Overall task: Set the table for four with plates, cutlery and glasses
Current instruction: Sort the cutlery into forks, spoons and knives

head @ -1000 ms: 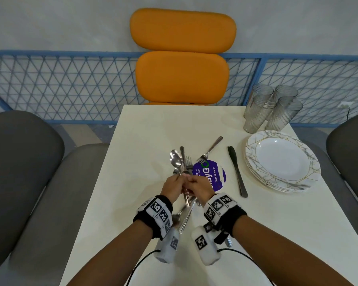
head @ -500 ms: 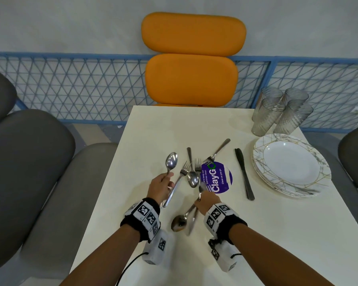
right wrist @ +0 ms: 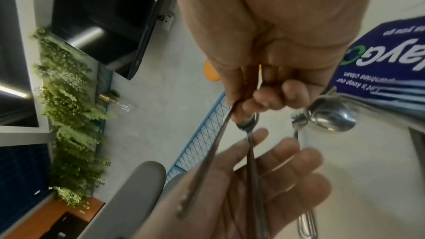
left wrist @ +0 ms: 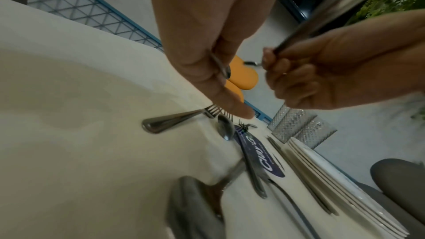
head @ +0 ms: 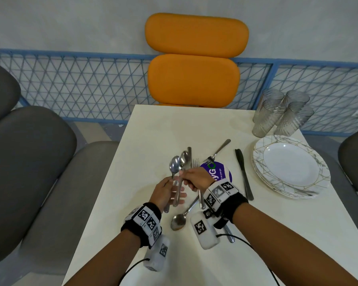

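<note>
Over the white table, my left hand holds a steel spoon by its handle, bowl up. My right hand pinches the neck of a second spoon and lays its handle across the left palm, beside the first. In the left wrist view the left thumb presses a handle against the fingers. On the table lie another spoon, two forks and a black-handled knife. A stack of marbled plates and several ribbed glasses stand at the right.
A round purple sticker marks the table centre. An orange chair stands at the far end, grey chairs at the left and right. A blue mesh fence runs behind.
Half a second ago the hands were apart and the right hand reached to the cutlery on the table. The right hand has since lifted a second spoon and brought it to the left hand.
</note>
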The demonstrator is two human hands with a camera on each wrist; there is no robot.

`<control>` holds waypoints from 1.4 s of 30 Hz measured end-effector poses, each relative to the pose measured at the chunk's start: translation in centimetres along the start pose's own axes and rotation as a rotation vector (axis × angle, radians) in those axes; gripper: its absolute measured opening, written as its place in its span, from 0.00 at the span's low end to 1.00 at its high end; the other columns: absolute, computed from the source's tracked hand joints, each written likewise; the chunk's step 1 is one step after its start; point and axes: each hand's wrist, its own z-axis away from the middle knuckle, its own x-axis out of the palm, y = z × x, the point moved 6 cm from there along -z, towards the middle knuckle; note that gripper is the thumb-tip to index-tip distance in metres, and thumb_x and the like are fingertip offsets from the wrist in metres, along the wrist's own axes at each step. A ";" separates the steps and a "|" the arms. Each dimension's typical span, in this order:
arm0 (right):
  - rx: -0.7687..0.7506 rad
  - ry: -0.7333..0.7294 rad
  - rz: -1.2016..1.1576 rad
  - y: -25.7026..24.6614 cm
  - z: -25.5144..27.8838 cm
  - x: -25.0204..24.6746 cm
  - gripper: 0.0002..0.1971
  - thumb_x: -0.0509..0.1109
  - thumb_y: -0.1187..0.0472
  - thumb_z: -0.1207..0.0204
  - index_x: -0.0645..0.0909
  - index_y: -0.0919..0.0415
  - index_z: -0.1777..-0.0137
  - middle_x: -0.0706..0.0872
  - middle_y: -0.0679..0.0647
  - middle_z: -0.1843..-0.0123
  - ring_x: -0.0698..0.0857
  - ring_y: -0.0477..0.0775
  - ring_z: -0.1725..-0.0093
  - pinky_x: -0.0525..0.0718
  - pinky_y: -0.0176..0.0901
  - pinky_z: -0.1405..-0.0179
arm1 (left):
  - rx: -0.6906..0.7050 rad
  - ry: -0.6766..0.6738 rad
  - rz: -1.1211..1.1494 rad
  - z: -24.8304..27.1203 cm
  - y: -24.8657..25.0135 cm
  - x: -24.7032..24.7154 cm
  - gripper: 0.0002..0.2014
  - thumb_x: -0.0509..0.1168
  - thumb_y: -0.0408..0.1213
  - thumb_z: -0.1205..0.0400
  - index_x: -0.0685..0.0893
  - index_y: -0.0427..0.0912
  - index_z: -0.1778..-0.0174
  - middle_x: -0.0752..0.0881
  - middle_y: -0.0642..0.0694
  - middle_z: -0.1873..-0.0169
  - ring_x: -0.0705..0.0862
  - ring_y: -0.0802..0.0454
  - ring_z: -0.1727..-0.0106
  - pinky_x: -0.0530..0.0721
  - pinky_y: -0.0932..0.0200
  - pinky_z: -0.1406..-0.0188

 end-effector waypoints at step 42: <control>-0.504 0.180 -0.004 -4.1 0.0 0.5 0.10 0.70 0.70 0.26 0.75 0.56 0.62 0.80 0.46 0.68 0.78 0.36 0.70 0.77 0.23 0.66 | 0.161 0.222 0.003 -1.1 0.9 -4.4 0.13 0.52 0.33 0.13 0.79 0.37 0.38 0.81 0.46 0.65 0.73 0.53 0.71 0.70 0.67 0.76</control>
